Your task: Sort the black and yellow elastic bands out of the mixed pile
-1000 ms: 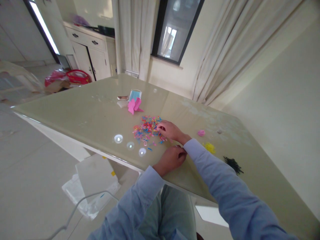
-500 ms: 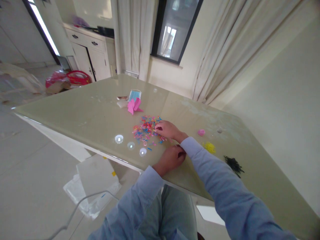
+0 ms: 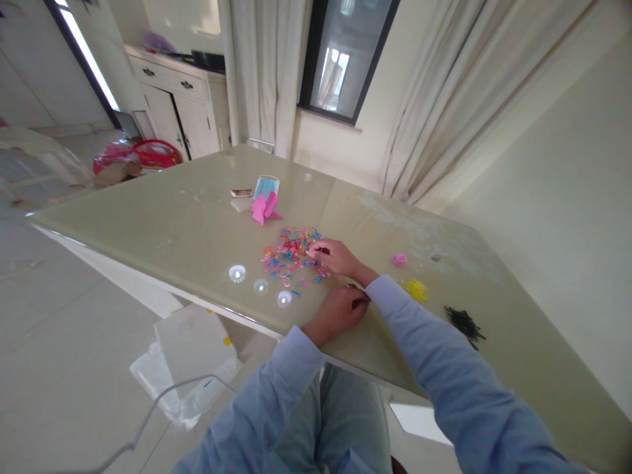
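A loose pile of small rubber bands, red, pink, blue, orange and yellow, is spread on the glossy greenish table. At its right edge my right hand reaches in, thumb and forefinger close together; whatever is between the fingertips is too small to make out. Nearer to me, my left hand rests on the table with curled fingers, partly under my right cuff. Its fingertips are hidden. Right of my right forearm lie a yellow bunch of bands and a black bunch of bands.
A pink clump sits beyond the yellow bunch. Farther back are a blue face mask, a folded pink piece and a small box. Light reflections show left of the pile. A cable crosses the floor beside white sheets.
My right hand has shifted slightly right and down at the pile's edge, its fingers still close together. My left hand stays nearly in place. The view has moved a little.
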### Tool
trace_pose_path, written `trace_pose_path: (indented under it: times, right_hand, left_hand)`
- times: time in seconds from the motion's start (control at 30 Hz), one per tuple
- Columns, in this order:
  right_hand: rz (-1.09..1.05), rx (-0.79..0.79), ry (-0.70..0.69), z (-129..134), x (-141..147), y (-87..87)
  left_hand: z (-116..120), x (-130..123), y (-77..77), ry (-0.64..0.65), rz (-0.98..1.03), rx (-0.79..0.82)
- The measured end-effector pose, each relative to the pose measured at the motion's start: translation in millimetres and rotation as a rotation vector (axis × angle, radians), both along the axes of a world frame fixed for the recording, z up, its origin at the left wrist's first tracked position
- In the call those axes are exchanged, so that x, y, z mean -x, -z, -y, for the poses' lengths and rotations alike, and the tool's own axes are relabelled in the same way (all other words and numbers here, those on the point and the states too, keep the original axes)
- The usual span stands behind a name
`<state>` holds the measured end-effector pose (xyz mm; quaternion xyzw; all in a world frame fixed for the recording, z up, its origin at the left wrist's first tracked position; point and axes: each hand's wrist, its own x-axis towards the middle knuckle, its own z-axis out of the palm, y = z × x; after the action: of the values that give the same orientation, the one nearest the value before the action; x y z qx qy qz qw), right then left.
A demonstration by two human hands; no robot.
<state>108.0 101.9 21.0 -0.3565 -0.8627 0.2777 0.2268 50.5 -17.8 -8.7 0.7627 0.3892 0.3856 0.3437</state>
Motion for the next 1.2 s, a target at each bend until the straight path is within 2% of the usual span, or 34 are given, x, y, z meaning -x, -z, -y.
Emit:
trace_pose_path:
  times: [0.13, 0.23, 0.33, 0.4, 0.6, 0.77, 0.9, 1.03, 1.2]
  right_hand:
    - [-0.277, 0.373, 0.089, 24.8, -15.7, -12.9]
    - [-0.511, 0.583, 0.139, 51.2, -33.2, -27.2]
    - [-0.728, 0.734, 0.152, 78.1, -53.4, -39.1]
    - [-0.843, 0.775, 0.162, 94.9, -66.3, -44.2]
    - [-1.059, 0.760, 0.157, 136.0, -94.0, -51.9]
    - [-1.111, 0.729, 0.213, 157.2, -110.9, -54.0]
    - [-1.110, 0.693, 0.290, 166.6, -131.8, -48.2]
    - [-1.007, 0.551, 0.486, 159.9, -168.2, -36.5]
    - [-0.782, 0.203, 0.825, 127.6, -224.8, -18.2]
  left_hand:
    - [-0.7, -0.3, 2.4, -0.026, -0.027, -0.008]
    - [-1.4, -0.5, 2.6, -0.031, -0.056, -0.003]
    - [-1.3, -0.2, 1.9, -0.025, -0.054, 0.019]
    - [-0.8, 0.3, 1.9, -0.044, -0.043, 0.024]
    - [-0.7, 3.6, 1.9, -0.062, -0.046, 0.006]
    - [-1.1, 5.8, 1.0, -0.067, -0.026, 0.003]
    - [-1.5, 5.8, 3.2, -0.084, -0.004, 0.020]
    - [-2.8, 6.5, 4.3, -0.084, -0.018, 0.029]
    - [-3.6, 7.5, 3.0, -0.094, -0.039, 0.031]
